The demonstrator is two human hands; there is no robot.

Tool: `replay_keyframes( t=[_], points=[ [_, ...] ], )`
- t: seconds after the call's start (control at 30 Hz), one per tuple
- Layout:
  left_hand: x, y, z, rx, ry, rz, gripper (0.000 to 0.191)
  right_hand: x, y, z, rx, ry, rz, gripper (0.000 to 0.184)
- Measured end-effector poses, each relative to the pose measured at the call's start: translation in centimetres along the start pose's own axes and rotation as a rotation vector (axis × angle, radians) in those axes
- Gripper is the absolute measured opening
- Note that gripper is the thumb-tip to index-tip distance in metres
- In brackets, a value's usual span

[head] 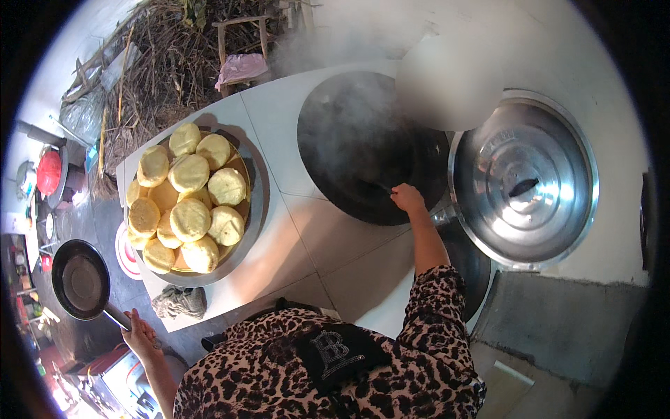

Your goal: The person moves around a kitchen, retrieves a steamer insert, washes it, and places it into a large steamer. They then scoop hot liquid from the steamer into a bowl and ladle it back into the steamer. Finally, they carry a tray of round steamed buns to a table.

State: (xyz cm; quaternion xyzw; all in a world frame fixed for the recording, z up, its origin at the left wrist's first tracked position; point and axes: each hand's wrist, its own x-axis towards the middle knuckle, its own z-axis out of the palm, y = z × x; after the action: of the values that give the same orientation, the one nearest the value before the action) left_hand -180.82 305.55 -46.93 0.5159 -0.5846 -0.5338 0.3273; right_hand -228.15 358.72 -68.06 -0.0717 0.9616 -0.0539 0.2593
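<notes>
My left hand (140, 331) grips the metal handle of a dark frying pan (81, 280), held out past the counter's left edge. The inside of the pan is bare. Over the near part of a large built-in wok (335, 173), my right hand (408, 198) is closed on the end of a thin handle; the rest of that tool is lost in the dark wok. Steam rises from the wok and veils its far side. On the counter to the left, several round yellow buns (189, 220) are heaped on a round tray (252, 230).
A large steel lid (523, 183) leans at the right, partly over a second dark wok (466, 256). A grey cloth (179, 302) lies at the counter's (309, 246) near left corner. Behind stand piled twigs (167, 63) and a wooden chair (243, 68). A blurred round patch covers part of the upper right.
</notes>
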Motion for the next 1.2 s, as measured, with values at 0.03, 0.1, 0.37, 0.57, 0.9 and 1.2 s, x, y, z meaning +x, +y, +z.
replay_keyframes(
  t=[0.03, 0.1, 0.37, 0.57, 0.9, 1.2],
  points=[
    [-0.3, -0.1, 0.6, 0.002, 0.001, -0.002, 0.014, 0.5, -0.4, 0.1, 0.008, -0.004, 0.012, 0.032],
    [-0.9, -0.2, 2.2, -0.017, -0.017, -0.003, 0.012, 1.0, -1.5, 0.2, 0.006, -0.01, 0.04, 0.033],
    [-3.8, 0.1, 7.0, -0.023, -0.095, -0.005, 0.01, 3.0, -7.3, 3.2, 0.071, 0.012, 0.144, 0.044],
    [-4.7, 1.8, 7.0, 0.065, -0.007, -0.015, 0.009, 8.3, -11.1, 2.9, 0.321, 0.009, 0.332, 0.045],
    [-4.8, 2.6, 4.5, 0.07, 0.035, 0.064, 0.015, 14.1, -9.8, -2.2, 0.319, 0.233, 0.375, 0.052],
    [-3.9, 2.5, 7.2, 0.045, -0.037, 0.026, 0.014, 13.6, -8.1, -0.8, 0.201, 0.405, 0.282, 0.053]
  ],
)
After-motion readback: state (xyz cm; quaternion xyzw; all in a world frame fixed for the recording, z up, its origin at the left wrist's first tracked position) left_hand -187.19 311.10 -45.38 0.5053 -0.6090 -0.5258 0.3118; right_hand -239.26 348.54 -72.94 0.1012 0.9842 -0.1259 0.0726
